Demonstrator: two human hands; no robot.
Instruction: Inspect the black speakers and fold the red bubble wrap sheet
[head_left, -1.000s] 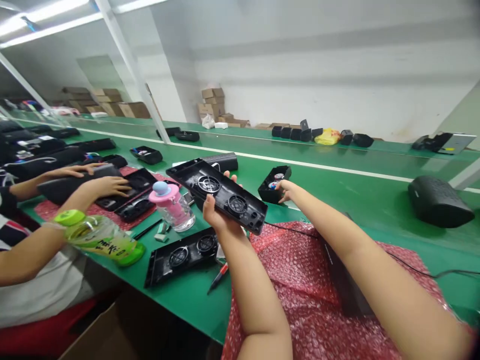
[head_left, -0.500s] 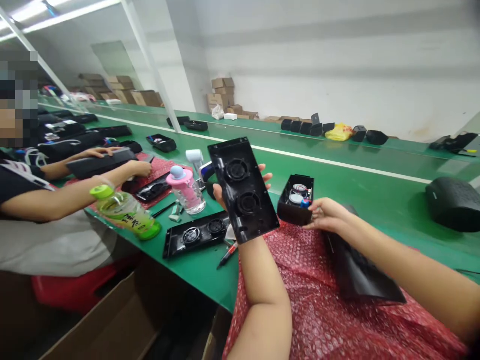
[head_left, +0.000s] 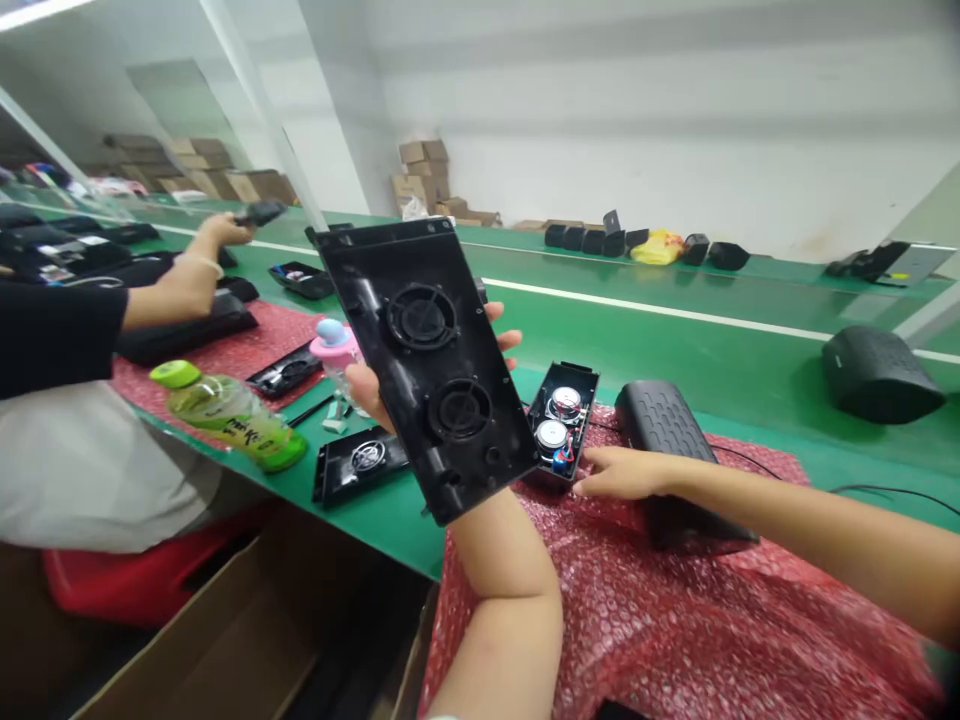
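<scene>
Left hand [head_left: 366, 388] grips panel [head_left: 480, 400] by long edges; probably light, stiff, slick. Right hand [head_left: 619, 473], fingers slightly parted at box [head_left: 546, 478]; hold unclear. Wires [head_left: 568, 455] likely fragile: grasp walls.

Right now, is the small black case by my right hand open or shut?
Open: the black case beside your right hand shows two round pale parts and a blue part inside.

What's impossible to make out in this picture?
All in the head view:
Black panel: its far side, facing away.
Left hand: the palm, behind the panel.
Pink-lidded cup: its base, behind hand and panel.
Green-capped bottle: its finest print, too small.
Dark object: mostly cut off by the bottom edge.
</scene>
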